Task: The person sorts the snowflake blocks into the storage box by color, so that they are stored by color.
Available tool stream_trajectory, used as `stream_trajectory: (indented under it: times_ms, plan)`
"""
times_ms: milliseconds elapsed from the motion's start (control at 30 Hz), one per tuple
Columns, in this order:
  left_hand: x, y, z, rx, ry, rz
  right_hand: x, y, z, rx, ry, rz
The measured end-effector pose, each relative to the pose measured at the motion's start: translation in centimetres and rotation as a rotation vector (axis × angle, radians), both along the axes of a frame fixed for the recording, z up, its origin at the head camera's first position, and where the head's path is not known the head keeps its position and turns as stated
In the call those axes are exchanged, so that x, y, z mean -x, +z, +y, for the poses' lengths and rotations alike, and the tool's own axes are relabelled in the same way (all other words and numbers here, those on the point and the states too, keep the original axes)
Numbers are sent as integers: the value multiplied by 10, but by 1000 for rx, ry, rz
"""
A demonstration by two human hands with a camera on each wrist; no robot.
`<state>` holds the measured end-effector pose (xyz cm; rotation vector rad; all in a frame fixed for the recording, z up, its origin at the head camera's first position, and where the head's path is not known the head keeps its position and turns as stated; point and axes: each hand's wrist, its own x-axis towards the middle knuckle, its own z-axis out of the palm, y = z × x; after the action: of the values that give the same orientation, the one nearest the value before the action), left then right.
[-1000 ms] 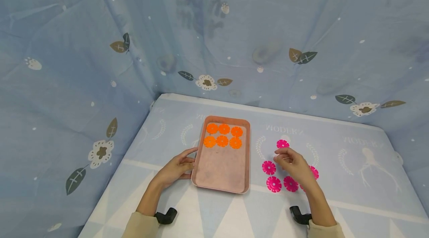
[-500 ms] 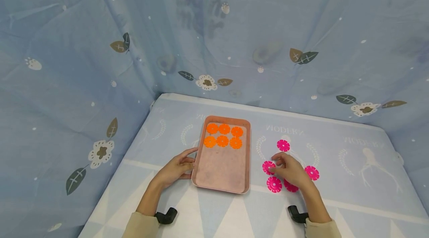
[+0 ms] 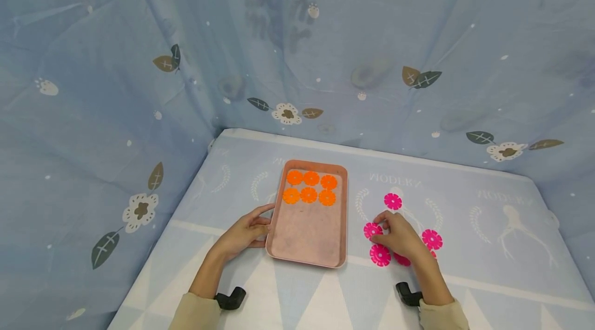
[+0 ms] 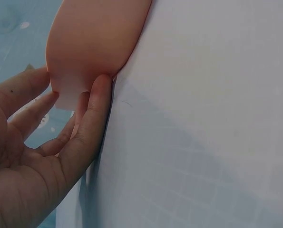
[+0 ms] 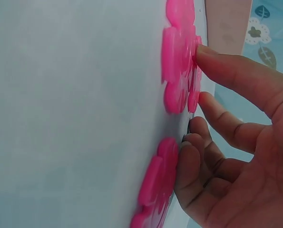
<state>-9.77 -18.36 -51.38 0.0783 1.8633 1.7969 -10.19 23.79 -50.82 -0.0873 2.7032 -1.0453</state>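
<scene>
A pink tray (image 3: pixel 304 239) with low walls lies at mid-table, orange flower-shaped plastic discs (image 3: pixel 308 195) set in two rows in its far half. My left hand (image 3: pixel 245 234) touches the tray's left wall; in the left wrist view, its thumb and fingers lie nearly straight against the wall and rim. Right of the tray, my right hand (image 3: pixel 401 237) pinches a pink flower-shaped disc (image 3: pixel 372 229) by opposite edges between thumb and index finger. Its other fingers are curled beside it, close to another pink disc (image 5: pixel 158 190) in the right wrist view.
More pink discs lie around my right hand: one beyond it (image 3: pixel 392 201), one nearer me (image 3: pixel 380 255), one on the right (image 3: pixel 432 239), others partly hidden below. A blue patterned curtain (image 3: pixel 325 61) hangs behind the table. Black wrist mounts (image 3: pixel 231 299) stick out at both wrists.
My right hand has moved left and down onto the pink disc nearest the tray, its thumb and index finger now at the disc's edges. The left hand and tray have stayed put.
</scene>
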Motion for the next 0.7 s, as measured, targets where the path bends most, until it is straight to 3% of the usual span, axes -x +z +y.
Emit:
stream_trajectory:
  times_ms: [700]
  plan:
    - [0,0,1,-3,4,-7,3,7,13,158,-42,-81]
